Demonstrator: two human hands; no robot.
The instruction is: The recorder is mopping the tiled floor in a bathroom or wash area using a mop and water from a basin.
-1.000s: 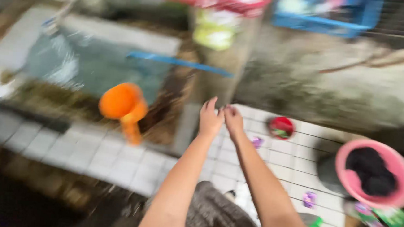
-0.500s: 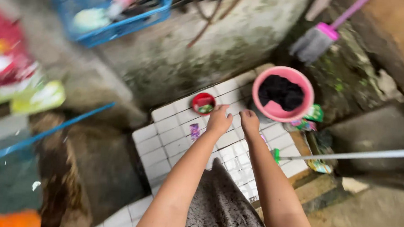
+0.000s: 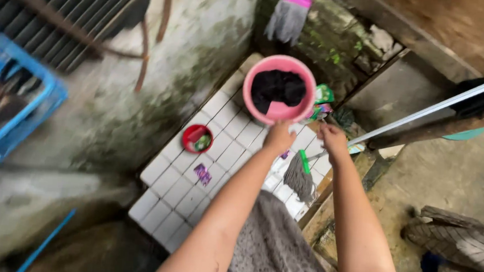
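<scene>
A pink bucket (image 3: 250, 94) with dark cloth inside stands on a white tiled ledge (image 3: 178, 191). My left hand (image 3: 279, 137) reaches toward the bucket's near rim, fingers curled, holding nothing that I can see. My right hand (image 3: 333, 142) hovers just right of it, above a mop (image 3: 299, 177) with a green collar and a long pale handle (image 3: 437, 110). Both forearms stretch out over a grey patterned cloth (image 3: 276, 252) in front of me.
A small red bowl (image 3: 197, 138) and a purple sachet (image 3: 202, 174) lie on the tiles. Coloured packets (image 3: 323, 99) sit beside the bucket. A second mop with a pink head (image 3: 289, 14) leans in the corner. A blue crate (image 3: 5, 114) hangs at left on a stained wall.
The view has swung right, away from the water basin and orange scoop. Both hands have moved toward the pink bucket, which is now straight ahead and close.
</scene>
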